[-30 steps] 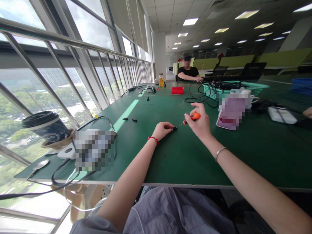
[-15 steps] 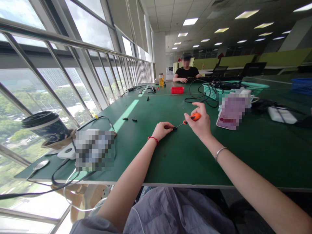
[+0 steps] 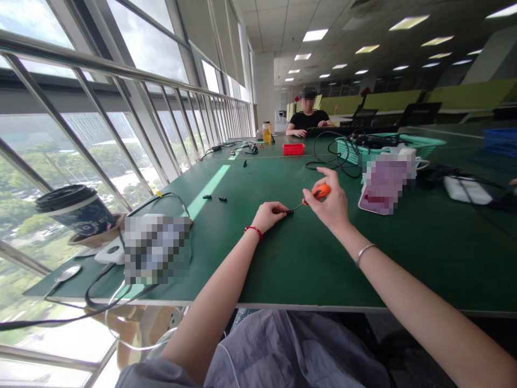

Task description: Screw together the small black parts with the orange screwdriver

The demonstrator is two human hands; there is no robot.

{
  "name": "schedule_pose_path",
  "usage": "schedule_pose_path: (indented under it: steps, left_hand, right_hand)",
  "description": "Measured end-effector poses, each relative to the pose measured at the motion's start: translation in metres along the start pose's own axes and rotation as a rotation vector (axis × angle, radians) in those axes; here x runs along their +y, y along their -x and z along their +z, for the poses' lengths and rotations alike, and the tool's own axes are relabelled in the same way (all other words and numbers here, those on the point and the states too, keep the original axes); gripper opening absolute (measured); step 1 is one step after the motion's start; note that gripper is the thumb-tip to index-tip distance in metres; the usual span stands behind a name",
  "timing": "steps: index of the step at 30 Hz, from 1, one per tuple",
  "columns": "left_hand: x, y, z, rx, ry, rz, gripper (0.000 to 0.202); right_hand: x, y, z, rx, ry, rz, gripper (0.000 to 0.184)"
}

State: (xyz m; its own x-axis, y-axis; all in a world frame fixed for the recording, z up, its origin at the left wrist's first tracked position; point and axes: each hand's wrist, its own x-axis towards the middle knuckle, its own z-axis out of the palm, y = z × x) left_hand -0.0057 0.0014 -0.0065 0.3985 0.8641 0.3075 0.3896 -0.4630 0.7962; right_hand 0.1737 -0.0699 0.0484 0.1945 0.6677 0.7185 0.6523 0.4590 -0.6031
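Note:
On the green table (image 3: 307, 258) my left hand (image 3: 269, 214) pinches a small black part (image 3: 288, 212) against the surface. My right hand (image 3: 331, 202) grips an orange-handled screwdriver (image 3: 317, 193), its thin shaft slanting down left with the tip at the black part. Both hands are closed. Two more small black parts (image 3: 214, 198) lie on the table to the left, apart from my hands.
A lidded paper cup (image 3: 76, 210) and cables sit at the near left edge. A red tray (image 3: 293, 149), a teal basket (image 3: 420, 144) with cables and a white power strip (image 3: 468, 189) lie farther off. Another person (image 3: 309, 116) sits at the far end.
My right hand has shifted slightly on the screwdriver handle, fingers turning it. My left hand stays put. The far person's hands have moved.

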Motion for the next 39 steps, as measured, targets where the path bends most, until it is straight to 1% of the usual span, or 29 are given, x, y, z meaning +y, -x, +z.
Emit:
schedule_pose_path:
  steps: [2,4,6,8,12,14,16,18,20,22,24,27,30,32,34,36,38,39]
  left_hand:
    - [0.0011,0.0004,-0.0006,-0.002,-0.001,0.001,0.015]
    - [0.0017,0.0006,-0.0009,-0.002,-0.001,-0.003,0.016]
    - [0.0017,0.0006,-0.0009,0.000,0.002,-0.003,0.015]
    - [0.0014,0.0004,-0.0007,0.000,0.005,-0.004,0.015]
    - [0.0013,0.0000,0.0000,-0.006,-0.001,-0.011,0.015]
    - [0.0008,-0.0002,0.0002,-0.005,-0.004,-0.006,0.015]
    - [-0.0002,-0.0003,0.0004,-0.006,-0.006,-0.001,0.015]
    - [-0.0013,-0.0004,0.0006,-0.007,-0.009,-0.002,0.016]
    - [-0.0021,-0.0006,0.0006,-0.008,-0.011,-0.003,0.016]
    - [-0.0022,-0.0007,0.0005,-0.004,-0.015,-0.002,0.016]
    - [-0.0016,-0.0007,0.0004,-0.004,-0.019,-0.002,0.016]
    - [-0.0003,-0.0005,0.0004,-0.005,-0.018,-0.007,0.016]
    - [0.0012,0.0002,0.0002,-0.006,-0.017,-0.010,0.016]
    - [0.0020,0.0008,-0.0001,-0.007,-0.016,-0.011,0.016]
    - [0.0024,0.0012,-0.0005,-0.006,-0.015,-0.012,0.016]
    - [0.0023,0.0014,-0.0007,-0.004,-0.015,-0.013,0.016]
    - [0.0021,0.0014,-0.0007,-0.002,-0.013,-0.016,0.016]
    - [0.0020,0.0015,-0.0006,-0.003,-0.010,-0.015,0.016]
  right_hand:
    - [-0.0007,0.0000,-0.0008,-0.011,0.040,0.043,0.044]
    - [-0.0009,0.0000,-0.0012,-0.047,0.024,0.074,0.034]
    - [-0.0006,0.0001,-0.0010,-0.071,-0.015,0.076,0.030]
    - [0.0000,0.0002,-0.0005,-0.060,-0.034,0.056,0.031]
    - [0.0007,-0.0002,0.0005,-0.003,-0.064,0.003,0.051]
    - [0.0005,-0.0005,0.0001,0.014,-0.036,0.010,0.055]
    - [-0.0001,-0.0004,-0.0008,0.018,0.022,0.046,0.050]
    - [-0.0009,-0.0001,-0.0019,-0.007,0.042,0.074,0.040]
    - [-0.0014,0.0004,-0.0024,-0.038,0.015,0.079,0.034]
    - [-0.0013,0.0006,-0.0019,-0.038,-0.013,0.062,0.031]
    - [-0.0003,0.0006,-0.0005,-0.019,-0.040,0.024,0.038]
    - [0.0013,0.0003,0.0016,0.001,-0.082,-0.035,0.059]
    - [0.0012,0.0003,0.0014,0.023,-0.023,-0.024,0.063]
    - [0.0002,0.0004,-0.0001,0.013,0.045,0.009,0.059]
    - [-0.0007,0.0006,-0.0017,-0.026,0.079,0.052,0.045]
    - [-0.0010,0.0007,-0.0025,-0.061,0.059,0.080,0.034]
    - [-0.0008,0.0007,-0.0025,-0.063,0.018,0.074,0.030]
    - [-0.0007,0.0006,-0.0021,-0.054,-0.002,0.059,0.033]
